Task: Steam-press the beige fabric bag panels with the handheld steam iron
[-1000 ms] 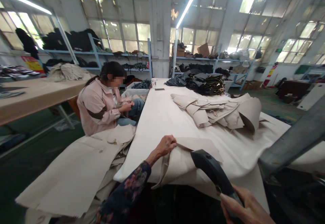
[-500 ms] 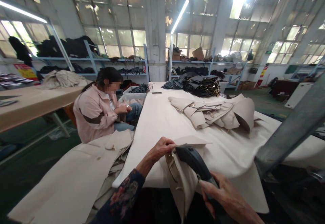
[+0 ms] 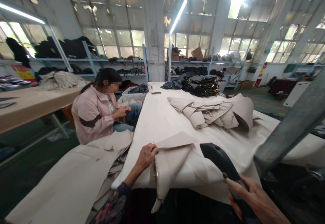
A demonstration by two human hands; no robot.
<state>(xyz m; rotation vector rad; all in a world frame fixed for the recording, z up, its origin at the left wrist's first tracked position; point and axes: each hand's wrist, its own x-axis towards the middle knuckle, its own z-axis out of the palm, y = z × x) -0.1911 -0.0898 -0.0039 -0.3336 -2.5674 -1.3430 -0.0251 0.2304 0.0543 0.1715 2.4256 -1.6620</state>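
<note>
My left hand (image 3: pixel 146 156) pinches the edge of a beige leather-like piece (image 3: pixel 172 163), which has a metallic line along its left side. One flap of the piece sticks out flat to the right and the rest hangs over the table's front edge. My right hand (image 3: pixel 250 193) is wrapped round the grip of a black curved handheld tool (image 3: pixel 220 156), its thumb at a small metal part. The tool's head points up and left, apart from the beige piece. What kind of tool it is, I cannot tell.
A white-covered table (image 3: pixel 152 115) carries a beige heap (image 3: pixel 215 112), a black stack (image 3: pixel 200 83) and a phone-like object (image 3: pixel 156 93). More beige pieces (image 3: pixel 68 170) lie at my left. A co-worker (image 3: pixel 93 112) sits beyond them. A slanted metal post (image 3: pixel 291 126) stands at right.
The black tool has moved right, away from the beige piece it was against. My left hand has shifted left and slightly down with the piece, whose hanging part has swung round.
</note>
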